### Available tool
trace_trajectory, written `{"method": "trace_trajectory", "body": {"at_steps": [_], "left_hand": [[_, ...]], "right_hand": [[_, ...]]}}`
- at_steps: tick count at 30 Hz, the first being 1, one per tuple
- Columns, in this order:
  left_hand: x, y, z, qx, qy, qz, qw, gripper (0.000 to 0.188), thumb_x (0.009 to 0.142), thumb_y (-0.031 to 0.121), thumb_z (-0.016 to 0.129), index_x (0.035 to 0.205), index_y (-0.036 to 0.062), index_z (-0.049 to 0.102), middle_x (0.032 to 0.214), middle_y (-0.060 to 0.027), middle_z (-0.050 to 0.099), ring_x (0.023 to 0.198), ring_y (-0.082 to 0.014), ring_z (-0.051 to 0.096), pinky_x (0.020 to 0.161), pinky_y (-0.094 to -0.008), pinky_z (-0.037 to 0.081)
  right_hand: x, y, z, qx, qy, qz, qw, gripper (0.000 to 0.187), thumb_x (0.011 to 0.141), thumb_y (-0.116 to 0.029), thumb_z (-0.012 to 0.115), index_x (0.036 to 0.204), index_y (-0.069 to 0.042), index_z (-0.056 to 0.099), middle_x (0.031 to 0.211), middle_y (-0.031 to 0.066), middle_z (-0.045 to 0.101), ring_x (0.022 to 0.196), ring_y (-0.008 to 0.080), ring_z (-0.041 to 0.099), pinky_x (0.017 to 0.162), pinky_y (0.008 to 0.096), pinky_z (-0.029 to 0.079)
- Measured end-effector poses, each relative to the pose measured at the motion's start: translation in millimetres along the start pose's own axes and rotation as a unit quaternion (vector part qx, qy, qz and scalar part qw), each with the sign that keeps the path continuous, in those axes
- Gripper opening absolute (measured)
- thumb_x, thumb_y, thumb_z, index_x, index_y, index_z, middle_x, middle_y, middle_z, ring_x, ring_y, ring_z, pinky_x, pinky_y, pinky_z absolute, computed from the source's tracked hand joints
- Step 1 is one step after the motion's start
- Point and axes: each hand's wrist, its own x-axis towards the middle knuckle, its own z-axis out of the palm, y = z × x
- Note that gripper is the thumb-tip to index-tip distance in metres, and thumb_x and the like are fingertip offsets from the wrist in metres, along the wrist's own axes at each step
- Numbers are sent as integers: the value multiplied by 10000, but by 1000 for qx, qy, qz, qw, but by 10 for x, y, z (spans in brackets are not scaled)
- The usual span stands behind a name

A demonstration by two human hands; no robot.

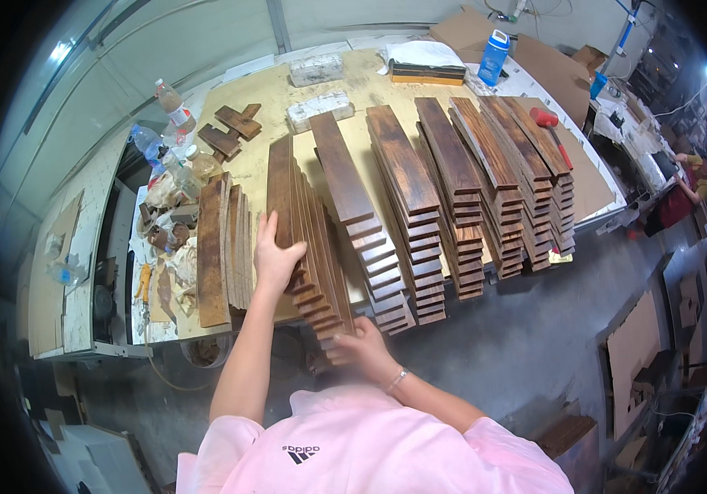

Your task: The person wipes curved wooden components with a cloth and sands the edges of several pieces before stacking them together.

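A leaning stack of dark brown wooden planks [281, 177] lies in front of me, its near ends stepped and reaching past the table's front edge. My left hand [277, 257] grips its left side, with the thumb over the top plank. At the near end, my right hand [364, 352] is closed around the lowest planks; it is slightly blurred and its fingertips are partly hidden. Just right of this stack lies another stepped plank stack [341, 173], with several more beyond it. A shorter group of planks [213, 247] lies to the left.
Loose short wood pieces [238, 123] and plastic bottles [174, 107] are at the far left. White-wrapped blocks [320, 111] and a blue bottle [494, 58] stand at the back. A red mallet [544, 118] lies on the rightmost stack. Another person [683, 193] is at far right.
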Motion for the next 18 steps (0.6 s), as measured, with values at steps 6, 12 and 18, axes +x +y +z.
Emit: {"method": "trace_trajectory", "body": {"at_steps": [6, 12, 18], "left_hand": [[-663, -349, -244, -355, -63, -173, 916, 797, 788, 76, 669, 1501, -68, 344, 1533, -208, 375, 1394, -274, 405, 1140, -354, 326], [-1007, -529, -451, -361, -77, -191, 910, 777, 796, 68, 618, 1511, -50, 339, 1483, -182, 443, 1351, -242, 448, 1110, -324, 355], [-1240, -1060, -461, -146, -41, -193, 969, 634, 898, 164, 609, 1455, -62, 409, 1405, -219, 539, 1287, -298, 532, 1084, -370, 394]], "right_hand": [[-133, 182, -201, -48, -28, 21, 998, 242, 962, -220, 646, 1041, -90, 458, 978, 47, 579, 864, 111, 584, 724, 279, 509], [250, 480, -300, 62, 4, 35, 997, 338, 1073, -358, 394, 1260, -90, 481, 1266, 70, 549, 1146, 205, 555, 971, 399, 476], [523, 520, -310, 326, -28, 121, 937, 540, 967, -487, 573, 1297, -60, 582, 1301, 136, 618, 1234, 336, 546, 1070, 495, 416]]}}
